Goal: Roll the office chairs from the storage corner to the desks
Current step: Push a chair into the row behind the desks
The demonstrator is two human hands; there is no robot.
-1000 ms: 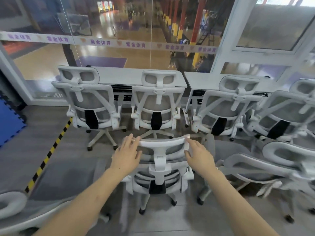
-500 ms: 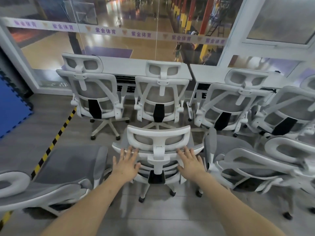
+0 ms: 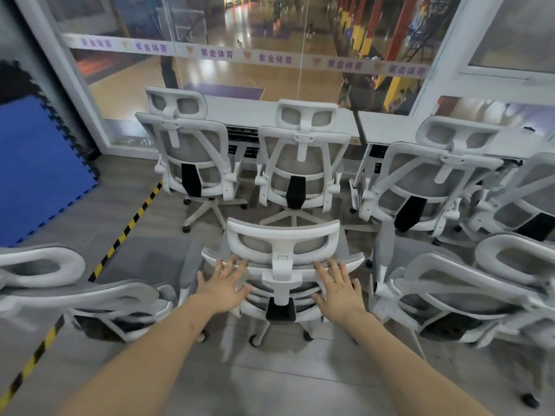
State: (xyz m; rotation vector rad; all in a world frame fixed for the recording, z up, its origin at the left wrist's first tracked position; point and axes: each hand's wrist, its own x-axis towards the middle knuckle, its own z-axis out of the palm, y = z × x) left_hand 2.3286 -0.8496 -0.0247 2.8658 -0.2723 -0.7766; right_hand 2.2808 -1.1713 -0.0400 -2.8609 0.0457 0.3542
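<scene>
Over the last second both hands have slid down from the headrest to the upper back frame of the white-framed, grey-mesh office chair (image 3: 282, 265), and the chair has rolled a little away from the person. The left hand (image 3: 223, 285) and right hand (image 3: 339, 288) now lie flat on that frame, either side of its central spine, fingers (image 3: 231, 265) spread wide and straight, pressing rather than gripping.

This chair stands behind the middle chair (image 3: 300, 169) of the row already parked at the long white tabletop (image 3: 240, 111), just short of its star base. More chairs sit close on either side of it. Judging by this, the push is nearly spent: every visible place at the tabletop looks taken.
</scene>
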